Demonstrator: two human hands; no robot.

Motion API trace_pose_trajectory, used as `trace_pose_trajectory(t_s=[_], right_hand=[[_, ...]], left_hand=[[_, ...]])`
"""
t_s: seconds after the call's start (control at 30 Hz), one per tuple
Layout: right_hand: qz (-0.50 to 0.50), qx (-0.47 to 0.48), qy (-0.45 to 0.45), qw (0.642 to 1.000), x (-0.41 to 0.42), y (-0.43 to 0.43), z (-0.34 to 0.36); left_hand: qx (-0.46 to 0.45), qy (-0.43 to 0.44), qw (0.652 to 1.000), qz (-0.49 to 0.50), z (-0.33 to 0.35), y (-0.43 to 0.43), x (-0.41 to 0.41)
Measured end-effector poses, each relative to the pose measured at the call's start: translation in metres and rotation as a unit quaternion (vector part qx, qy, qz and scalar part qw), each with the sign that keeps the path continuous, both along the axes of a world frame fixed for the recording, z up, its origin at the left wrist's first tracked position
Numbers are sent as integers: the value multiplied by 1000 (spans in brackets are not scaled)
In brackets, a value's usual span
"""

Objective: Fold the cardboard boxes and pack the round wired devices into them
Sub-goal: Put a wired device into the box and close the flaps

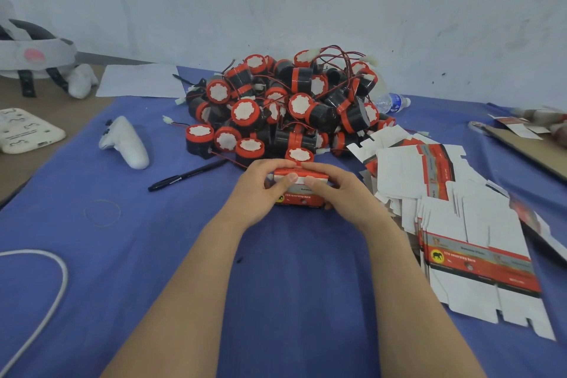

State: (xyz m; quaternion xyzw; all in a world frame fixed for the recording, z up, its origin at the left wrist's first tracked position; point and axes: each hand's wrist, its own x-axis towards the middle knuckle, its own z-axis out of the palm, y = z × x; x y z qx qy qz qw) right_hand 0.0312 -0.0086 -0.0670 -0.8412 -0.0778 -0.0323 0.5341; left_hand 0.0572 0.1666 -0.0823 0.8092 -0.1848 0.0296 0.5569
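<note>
The folded cardboard box (302, 199), red and white, sits on the blue-covered bench (147, 261) at the middle, clasped from both ends. The left grip (260, 190) curls round its left end, thumb laid across the white top flap. The right grip (340, 193) curls round the right end, its thumb on the same flap, just beside the other. Just beyond the box lies the heap of round wired devices (288, 104), black with red caps. To the right spread flat box blanks (460, 224). To the left lie a black pen (187, 176) and, farther off, a white controller (125, 143).
</note>
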Motion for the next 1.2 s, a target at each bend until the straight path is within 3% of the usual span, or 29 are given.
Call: trace_pose_trajectory(t_s=[0.2,0.33,0.5,0.7,0.9,1.0,1.1,1.2], right_hand=[[-8,-13,18,1000,1,-2,0],[-31,7,48,998,3,-2,-1],[-41,-31,54,997,8,0,-5],[-67,-28,71,995,9,4,-6],[-87,-39,58,994,2,11,-4],[-123,1,17,992,-9,19,-1],[-145,124,-70,979,-28,18,11],[-176,216,-170,945,-56,-7,39]], left_hand=[[0,8,1000,-9,2,0,-3],[-2,54,998,-20,5,2,-3],[-37,126,990,-43,12,2,-4],[-10,145,988,-51,8,4,0],[-54,201,978,15,9,-5,-5],[-50,158,985,42,13,-12,-20],[-75,81,992,54,32,-31,-36],[-178,6,984,-28,67,-76,-58]])
